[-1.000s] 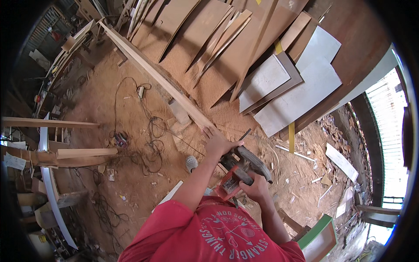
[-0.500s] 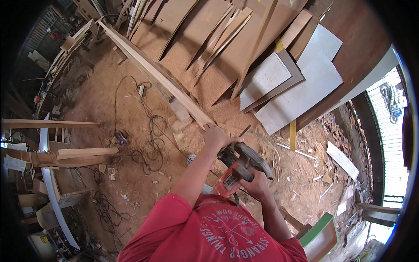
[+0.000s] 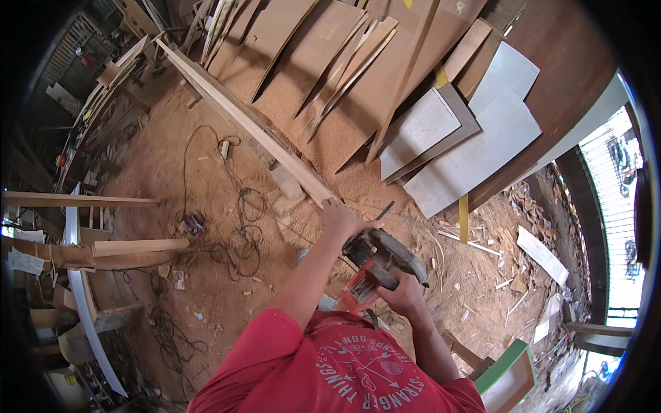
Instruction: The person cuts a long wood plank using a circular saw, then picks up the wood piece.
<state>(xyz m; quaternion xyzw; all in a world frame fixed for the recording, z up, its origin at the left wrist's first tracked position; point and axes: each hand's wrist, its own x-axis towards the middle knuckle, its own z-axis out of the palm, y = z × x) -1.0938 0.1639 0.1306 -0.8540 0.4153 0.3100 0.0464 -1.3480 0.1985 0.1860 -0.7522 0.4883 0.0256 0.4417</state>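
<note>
1. Saw (image 3: 372, 272): one, red body, dark rounded guard. Location: before the person's torso, close by the near end of the board. Blade hidden from this view; whether it spins or meets wood cannot be told.

2. Right hand (image 3: 405, 292): fingers curled firmly round the saw's handle.

3. Left hand (image 3: 339, 220): palm down over the board's near end, fingers slightly spread on the wood, thumb stretched out to the right, above the saw's front.

4. Bar (image 3: 387, 208): thin, dark, projecting just beyond the left thumb. Attachment to the saw not clear.

5. Board (image 3: 252, 127): long, pale, slanting from the left hand to the upper left. A line runs lengthwise along it; kerf or plain edge, cannot tell.

6. State of work: board laid out and steadied, saw in hand at the near end, both judged done. No separated offcut can be made out at the saw. Portion worked and portion left: not determinable, the near end being covered by the hand.

7. Block (image 3: 286, 180): squarish, beside the board, near its close end.

8. Cord (image 3: 249, 206): dark, loosely coiled on the ground, left of the board.

9. Panels (image 3: 351, 89): several, brown, leaning beyond the board, sawdust (image 3: 318, 160) heaped at their foot.

10. White sheets (image 3: 475, 155): leaning to the right of the panels.

11. Tray (image 3: 506, 378): green-edged, lower right.
</note>
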